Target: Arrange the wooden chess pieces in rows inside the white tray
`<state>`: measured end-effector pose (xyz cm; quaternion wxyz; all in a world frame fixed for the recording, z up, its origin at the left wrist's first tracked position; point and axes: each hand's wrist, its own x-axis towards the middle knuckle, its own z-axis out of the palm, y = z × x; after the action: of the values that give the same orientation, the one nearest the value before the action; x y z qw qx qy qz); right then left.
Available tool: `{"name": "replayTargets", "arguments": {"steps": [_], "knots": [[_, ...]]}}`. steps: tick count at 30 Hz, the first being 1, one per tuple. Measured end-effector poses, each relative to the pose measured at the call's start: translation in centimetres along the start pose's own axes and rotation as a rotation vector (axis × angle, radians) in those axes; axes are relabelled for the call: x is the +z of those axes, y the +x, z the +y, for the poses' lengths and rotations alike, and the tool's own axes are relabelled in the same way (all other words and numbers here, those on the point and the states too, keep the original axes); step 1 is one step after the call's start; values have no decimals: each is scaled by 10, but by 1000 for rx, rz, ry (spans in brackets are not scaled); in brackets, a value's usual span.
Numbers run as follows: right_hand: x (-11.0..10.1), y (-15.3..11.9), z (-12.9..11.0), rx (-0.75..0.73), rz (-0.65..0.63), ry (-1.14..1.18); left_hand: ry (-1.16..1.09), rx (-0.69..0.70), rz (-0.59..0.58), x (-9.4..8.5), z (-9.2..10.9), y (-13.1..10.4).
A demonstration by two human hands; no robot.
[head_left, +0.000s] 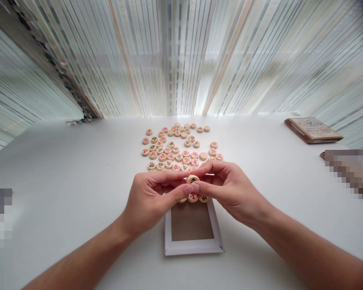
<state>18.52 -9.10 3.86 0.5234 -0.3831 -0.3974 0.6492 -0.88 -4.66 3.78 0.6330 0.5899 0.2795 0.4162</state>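
White tray (196, 247), brown floor (191, 222)

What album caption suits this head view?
Left hand and right hand pinch a black-marked xiangqi piece at a white-rimmed tray, loose pieces beyond.

On the table (78, 209) we have the tray (194, 247), a row of pieces (192, 197) lying in it, our left hand (152, 193) to its left, our right hand (229, 189) to its right, and the held piece (192, 178) between them above it. Behind the tray we see loose pieces (171, 157), spreading past its left side; well to its right, farther back, lies a flat box (312, 128).
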Motion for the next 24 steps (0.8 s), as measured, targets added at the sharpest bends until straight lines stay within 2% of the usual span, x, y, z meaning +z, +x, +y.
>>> {"name": "replayTargets", "arguments": {"steps": [4, 9, 15, 20, 24], "knots": [[-1, 1, 1, -4, -1, 29, 29, 33, 39, -1, -1, 2], [-4, 4, 3, -109, 6, -43, 141, 131, 91, -4, -5, 2], [-4, 5, 3, -202, 9, -111, 191, 205, 83, -5, -6, 3], [-4, 4, 4, -193, 22, -72, 123, 143, 112, -4, -4, 3], [-7, 3, 6, -127, 23, -94, 19, 79, 101, -2, -1, 4]]}}
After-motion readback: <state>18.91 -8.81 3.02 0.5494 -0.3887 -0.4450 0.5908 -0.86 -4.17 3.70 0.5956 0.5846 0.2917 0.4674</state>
